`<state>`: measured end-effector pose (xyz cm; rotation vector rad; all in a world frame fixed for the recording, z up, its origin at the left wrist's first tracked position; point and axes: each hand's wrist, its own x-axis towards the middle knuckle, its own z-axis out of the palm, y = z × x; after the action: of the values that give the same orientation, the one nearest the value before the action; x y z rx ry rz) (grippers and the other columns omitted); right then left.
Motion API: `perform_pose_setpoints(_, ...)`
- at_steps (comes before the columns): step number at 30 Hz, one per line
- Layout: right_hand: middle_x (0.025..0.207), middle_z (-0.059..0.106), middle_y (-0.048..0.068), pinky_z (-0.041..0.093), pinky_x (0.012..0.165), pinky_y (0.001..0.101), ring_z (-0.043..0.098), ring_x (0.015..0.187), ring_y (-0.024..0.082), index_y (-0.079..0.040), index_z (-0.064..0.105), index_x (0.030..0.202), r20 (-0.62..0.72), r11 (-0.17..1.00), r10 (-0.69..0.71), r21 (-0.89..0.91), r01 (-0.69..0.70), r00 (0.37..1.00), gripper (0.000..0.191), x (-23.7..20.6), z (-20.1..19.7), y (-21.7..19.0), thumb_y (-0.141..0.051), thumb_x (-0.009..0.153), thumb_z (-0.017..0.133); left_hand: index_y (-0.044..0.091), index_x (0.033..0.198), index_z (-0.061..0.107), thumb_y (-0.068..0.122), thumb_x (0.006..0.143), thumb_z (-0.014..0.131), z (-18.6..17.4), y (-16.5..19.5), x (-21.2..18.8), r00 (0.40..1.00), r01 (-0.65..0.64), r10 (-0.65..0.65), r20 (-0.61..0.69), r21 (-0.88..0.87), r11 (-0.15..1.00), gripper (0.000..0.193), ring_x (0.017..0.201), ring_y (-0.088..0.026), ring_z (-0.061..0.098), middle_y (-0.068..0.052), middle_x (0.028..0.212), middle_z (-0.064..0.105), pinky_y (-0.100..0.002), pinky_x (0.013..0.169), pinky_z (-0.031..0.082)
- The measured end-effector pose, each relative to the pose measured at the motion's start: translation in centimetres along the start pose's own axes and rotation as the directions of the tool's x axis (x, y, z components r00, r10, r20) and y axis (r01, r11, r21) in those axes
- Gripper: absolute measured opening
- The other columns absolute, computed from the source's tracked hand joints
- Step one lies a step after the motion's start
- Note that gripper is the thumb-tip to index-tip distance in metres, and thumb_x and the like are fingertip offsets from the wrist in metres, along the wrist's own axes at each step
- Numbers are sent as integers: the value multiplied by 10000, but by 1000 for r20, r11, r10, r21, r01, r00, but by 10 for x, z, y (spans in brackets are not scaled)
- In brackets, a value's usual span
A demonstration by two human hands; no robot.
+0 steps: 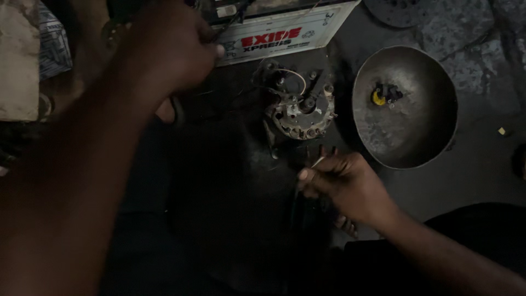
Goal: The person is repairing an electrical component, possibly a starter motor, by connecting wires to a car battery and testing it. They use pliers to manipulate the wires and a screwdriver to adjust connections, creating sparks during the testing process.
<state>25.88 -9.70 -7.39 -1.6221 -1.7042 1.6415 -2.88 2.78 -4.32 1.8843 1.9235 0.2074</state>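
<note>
From my remote view the scene is dim and much of the lower half is too dark to read. At the top centre lies a white rectangular car battery (285,30); the label on its face is white with a red band and dark lettering beneath, and it runs at a slight slant. At the far left edge I note a pale, worn slab (19,60) with a bluish printed package (55,46) tucked just behind it.

On the right stands a round, shallow metal bowl (404,104), grey and scuffed. Inside it, above its middle, rest a small yellow piece and a dark small part (386,95), touching one another. A small pale scrap (501,131) lies on the dark surface (471,175) to the bowl's right.

Between battery and bowl sits a metal alternator part (300,109), round, with terminals and a thin looped wire on top.

My left hand (170,46) is raised near the battery's label, fingers curled closed around a thin dark lead. My right hand (342,183) sits just below the alternator part, closed in a pinch on a thin pale wire end (318,161).
</note>
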Motion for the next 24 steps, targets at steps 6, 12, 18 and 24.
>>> perform_pose_setpoints(6,685,743,75,508,550,339,658,572,147,-35,776,910,-107,971,32,-233,-56,994,221,0,1,-3,-232,928,676,98,1274,702,351,960,725,1,1,2,999,32,-32,12,12,999,404,970,-322,728,-185,1149,721,-483,819,578)
perform_pose_setpoints(12,761,778,69,558,593,326,724,653,144,-7,787,892,-112,956,-185,-250,153,976,170,0,0,-4,-163,886,721,107,1253,732,356,964,743,4,-3,3,999,-42,43,-30,43,998,381,972,-318,733,-173,1124,744,-509,860,550)
perform_pose_setpoints(18,721,794,76,564,528,315,731,557,131,-50,820,879,-96,935,-80,-352,42,992,155,2,0,-2,-191,828,779,89,1239,726,341,952,745,4,-3,3,999,-32,33,-36,2,999,382,944,-315,734,-180,1099,735,-486,803,576)
perform_pose_setpoints(24,789,812,71,546,437,297,718,491,131,-63,814,896,-175,912,-110,-408,29,978,107,0,-3,-2,-148,852,767,83,1212,742,339,958,737,3,-1,1,998,-42,42,-38,-3,999,361,937,-300,735,-167,1079,745,-484,814,571)
